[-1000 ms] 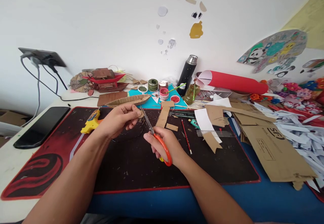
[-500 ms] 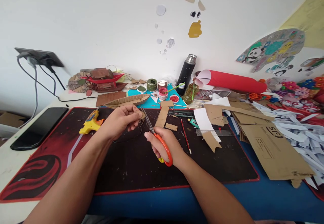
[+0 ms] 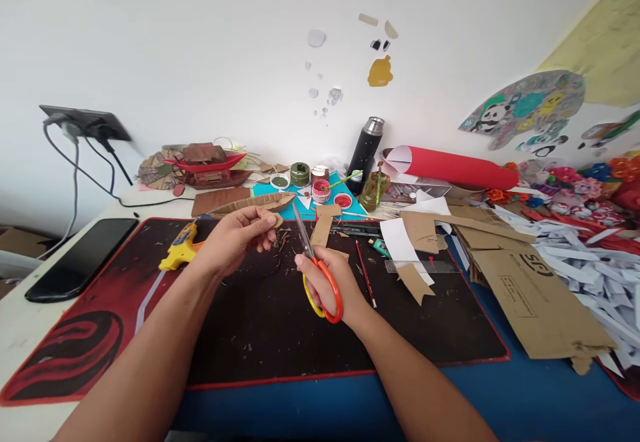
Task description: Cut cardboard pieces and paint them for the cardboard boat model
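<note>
Between thumb and fingers, my left hand pinches a small piece of cardboard. My right hand grips scissors with red and yellow handles, their blades pointing up and a little left. The blade tips stand just right of the cardboard piece, apart from it. Both hands are over a dark desk mat. Behind my left hand lies a boat-shaped cardboard piece. Cut cardboard strips lie beyond the scissors.
A yellow glue gun and a phone are at left. Paint jars and a black flask stand at the back. A red pencil, a clear ruler, flat cardboard and paper strips are at right.
The scissors have moved slightly right, away from the cardboard piece in my left hand. Their handles have spread a little. The view has tilted up slightly.
</note>
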Motion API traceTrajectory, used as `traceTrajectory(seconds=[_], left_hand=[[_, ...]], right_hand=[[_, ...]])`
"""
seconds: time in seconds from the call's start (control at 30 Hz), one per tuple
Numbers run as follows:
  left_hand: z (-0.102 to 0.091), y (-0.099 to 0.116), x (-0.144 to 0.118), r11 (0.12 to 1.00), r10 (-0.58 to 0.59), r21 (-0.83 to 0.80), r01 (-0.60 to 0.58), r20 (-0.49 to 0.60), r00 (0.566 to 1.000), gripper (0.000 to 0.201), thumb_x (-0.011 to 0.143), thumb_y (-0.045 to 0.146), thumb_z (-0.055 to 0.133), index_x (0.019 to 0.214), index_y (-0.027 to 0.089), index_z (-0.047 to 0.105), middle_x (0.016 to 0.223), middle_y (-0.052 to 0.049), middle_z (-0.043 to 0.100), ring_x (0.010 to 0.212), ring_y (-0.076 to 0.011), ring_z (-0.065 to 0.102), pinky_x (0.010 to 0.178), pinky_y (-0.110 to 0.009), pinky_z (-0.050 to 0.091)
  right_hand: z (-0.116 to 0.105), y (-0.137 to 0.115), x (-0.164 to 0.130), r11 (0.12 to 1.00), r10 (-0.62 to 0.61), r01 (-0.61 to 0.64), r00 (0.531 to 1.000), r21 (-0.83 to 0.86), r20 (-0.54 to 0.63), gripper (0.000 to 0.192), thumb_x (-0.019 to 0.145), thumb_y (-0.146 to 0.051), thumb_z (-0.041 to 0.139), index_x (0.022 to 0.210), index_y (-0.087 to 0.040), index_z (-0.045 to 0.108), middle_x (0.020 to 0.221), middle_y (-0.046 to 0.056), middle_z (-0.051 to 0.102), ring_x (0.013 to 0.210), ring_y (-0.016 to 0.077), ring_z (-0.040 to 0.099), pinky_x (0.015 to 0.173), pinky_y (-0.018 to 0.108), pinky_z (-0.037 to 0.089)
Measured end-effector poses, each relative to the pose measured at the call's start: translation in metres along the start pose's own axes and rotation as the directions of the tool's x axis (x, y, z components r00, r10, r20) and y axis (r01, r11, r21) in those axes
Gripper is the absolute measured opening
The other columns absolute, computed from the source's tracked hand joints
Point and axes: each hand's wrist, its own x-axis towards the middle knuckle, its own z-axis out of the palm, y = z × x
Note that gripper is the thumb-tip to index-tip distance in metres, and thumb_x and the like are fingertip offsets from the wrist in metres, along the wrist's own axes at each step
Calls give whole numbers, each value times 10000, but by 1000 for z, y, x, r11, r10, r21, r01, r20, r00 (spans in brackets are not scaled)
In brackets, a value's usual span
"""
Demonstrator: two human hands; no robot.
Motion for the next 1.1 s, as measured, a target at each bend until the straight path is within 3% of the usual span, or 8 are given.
traceTrajectory(seconds=[0.37, 0.67, 0.9, 1.1], left_hand=[[12, -5, -4, 998, -11, -60, 19, 131, 991, 464, 741, 517, 997, 860, 169, 714, 764, -48, 778, 566, -113, 613, 539, -232, 489], [20, -10, -5, 1000, 6, -30, 1, 244, 970, 478, 795, 565, 956, 899, 170, 707, 789, -54, 780, 564, -116, 621, 537, -246, 483], [25, -15, -5, 998, 39, -54, -27, 233, 972, 544, 803, 621, 933, 942, 199, 620, 805, -49, 786, 600, -151, 691, 544, -249, 490], [20, -15, -5, 982, 108, 131, -135, 197, 975, 539, 849, 611, 887, 1149, 195, 724, 763, -3, 730, 615, -156, 661, 599, -286, 536]], right_hand=[[0, -9, 11, 997, 18, -9, 993, 75, -120, 474, 876, -676, 766, 859, -240, 580, 480, -97, 519, 348, 102, 450, 358, 198, 357], [-3, -20, 29, 997, -42, 49, 994, 62, -105, 484, 882, -681, 750, 831, -251, 534, 486, -95, 537, 349, 107, 475, 364, 202, 375], [-8, -24, 46, 994, -103, 104, 993, 15, -50, 392, 915, -593, 718, 847, -236, 572, 462, -105, 521, 336, 100, 446, 375, 201, 367], [-13, -12, 44, 996, -88, 89, 995, 11, -43, 424, 889, -621, 751, 862, -239, 569, 484, -109, 518, 347, 105, 455, 376, 204, 369]])
